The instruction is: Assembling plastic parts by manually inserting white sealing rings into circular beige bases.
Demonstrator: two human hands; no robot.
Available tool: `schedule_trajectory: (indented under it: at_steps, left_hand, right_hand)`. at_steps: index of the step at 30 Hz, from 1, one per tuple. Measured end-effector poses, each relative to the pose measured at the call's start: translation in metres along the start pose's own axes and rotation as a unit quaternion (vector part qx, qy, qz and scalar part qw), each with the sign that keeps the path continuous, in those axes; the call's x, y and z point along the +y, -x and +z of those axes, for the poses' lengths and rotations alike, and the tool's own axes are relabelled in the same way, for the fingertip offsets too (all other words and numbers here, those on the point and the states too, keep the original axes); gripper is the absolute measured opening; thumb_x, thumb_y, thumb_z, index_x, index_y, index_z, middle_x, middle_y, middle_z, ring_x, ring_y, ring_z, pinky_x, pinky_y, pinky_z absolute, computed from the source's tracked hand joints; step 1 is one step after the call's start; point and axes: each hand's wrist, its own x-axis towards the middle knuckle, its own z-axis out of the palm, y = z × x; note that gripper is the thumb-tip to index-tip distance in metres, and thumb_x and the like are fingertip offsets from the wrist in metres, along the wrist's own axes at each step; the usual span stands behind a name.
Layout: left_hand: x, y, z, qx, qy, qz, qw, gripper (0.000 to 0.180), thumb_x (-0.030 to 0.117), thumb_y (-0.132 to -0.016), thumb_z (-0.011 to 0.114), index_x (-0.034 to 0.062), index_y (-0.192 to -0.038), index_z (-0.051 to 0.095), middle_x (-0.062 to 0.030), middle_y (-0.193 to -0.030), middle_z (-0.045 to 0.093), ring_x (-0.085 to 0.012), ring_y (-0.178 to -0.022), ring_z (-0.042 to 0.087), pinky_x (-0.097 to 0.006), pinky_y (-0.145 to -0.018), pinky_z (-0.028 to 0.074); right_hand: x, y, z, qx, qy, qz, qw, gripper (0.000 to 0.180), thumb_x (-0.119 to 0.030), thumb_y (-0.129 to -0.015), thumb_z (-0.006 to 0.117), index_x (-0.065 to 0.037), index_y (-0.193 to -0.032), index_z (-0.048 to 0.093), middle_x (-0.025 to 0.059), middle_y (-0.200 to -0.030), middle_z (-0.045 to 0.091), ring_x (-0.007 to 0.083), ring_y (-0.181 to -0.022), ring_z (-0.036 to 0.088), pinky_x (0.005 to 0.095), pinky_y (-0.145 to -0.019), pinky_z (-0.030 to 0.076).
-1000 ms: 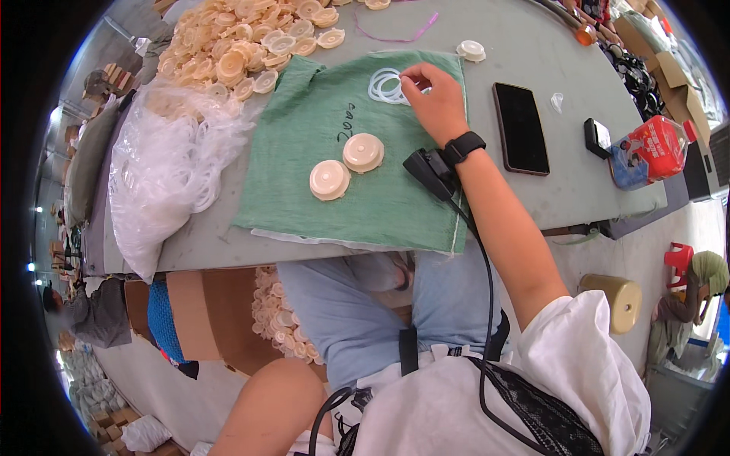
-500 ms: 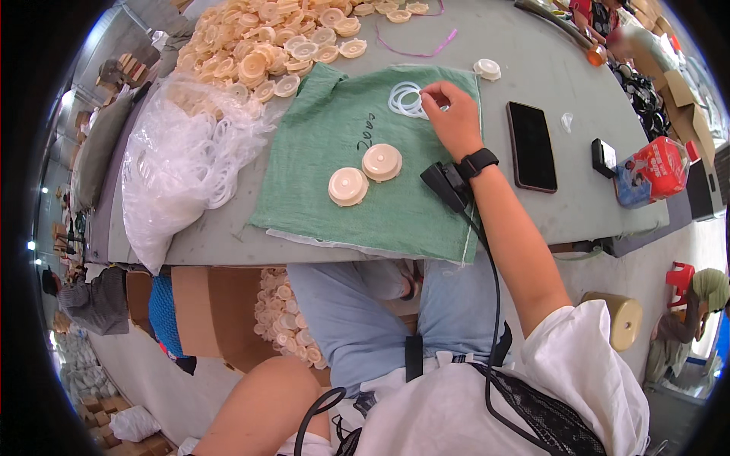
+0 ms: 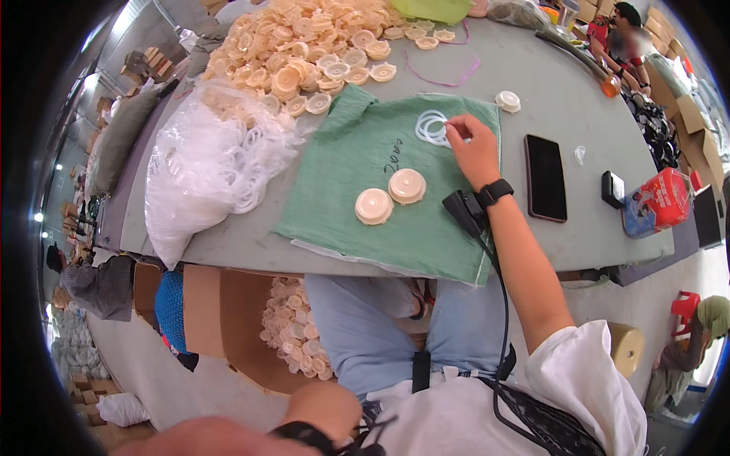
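- A long grey worktable (image 3: 547, 68) fills the upper view; a green woven cloth (image 3: 357, 182) lies spread over its near edge.
- The right hand (image 3: 473, 148) reaches onto the cloth, fingertips pinched on a small bunch of thin white rubber rings (image 3: 430, 128) near the cloth's far edge.
- Two cream round plastic caps (image 3: 390, 196) sit side by side on the cloth, near the wrist.
- The left hand is hardly seen at the lower edge, so its grip cannot be told.
- A heap of cream caps (image 3: 304, 45) covers the far left, beside a clear bag of white rings (image 3: 205, 163).
- A black phone (image 3: 545, 177) lies right of the cloth.
- Below the table stands a cardboard box of caps (image 3: 293, 334); around it, a cluttered workshop.
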Motion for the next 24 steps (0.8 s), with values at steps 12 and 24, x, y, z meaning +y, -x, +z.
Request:
schedule_trajectory:
  at_steps: [12, 24]
  left_hand:
    - [-0.011, 0.076, 0.107, 0.240, 0.639, -0.333, 0.651, 0.090, 0.046, -0.088, 0.052, -0.0229, -0.132, 0.017, -0.0370, -0.135, 0.030, -0.0410, -0.127, 0.037, -0.042, -0.105, 0.027]
    - [-0.013, 0.068, 0.058, 0.092, 0.575, -0.370, 0.724, 0.091, 0.047, -0.086, 0.054, -0.0221, -0.133, 0.018, -0.0364, -0.137, 0.029, -0.0399, -0.130, 0.033, -0.041, -0.106, 0.026]
  right_hand:
    - [0.007, 0.001, -0.004, -0.016, -0.001, 0.007, 1.000, 0.012, -0.011, -0.080, 0.062, -0.003, -0.089, 0.064, 0.0048, -0.072, 0.063, 0.0121, -0.065, 0.058, 0.0260, -0.062, 0.047]
    - [0.017, -0.003, -0.011, -0.020, 0.126, -0.035, 0.991, 0.019, -0.015, -0.074, 0.067, -0.007, -0.092, 0.065, 0.0063, -0.089, 0.064, 0.0214, -0.084, 0.058, 0.0331, -0.078, 0.046]
